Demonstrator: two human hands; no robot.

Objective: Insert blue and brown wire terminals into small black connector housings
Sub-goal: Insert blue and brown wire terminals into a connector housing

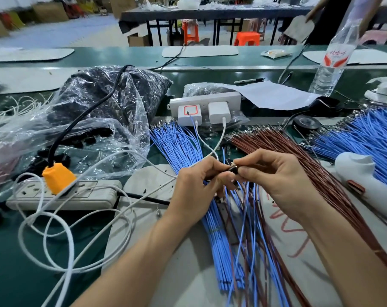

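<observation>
A small black connector housing (233,169) is pinched between the fingertips of my left hand (198,185) and my right hand (274,176), held just above the bench. Thin blue and brown wires (241,218) hang down from the housing and my fingers. A bundle of blue wires (177,142) lies under my left hand, its terminals pointing away from me. To the right, under my right hand, a bundle of brown wires (299,149) fans out. A clear bag with black housings (88,138) sits at the left.
A white power strip with an orange plug (61,191) and looped white cables (55,229) lie at the left. A second strip with two chargers (204,109) stands behind the wires. More blue wires (365,134), a white tool (365,180), black tape (306,122) and a bottle (330,67) are at the right.
</observation>
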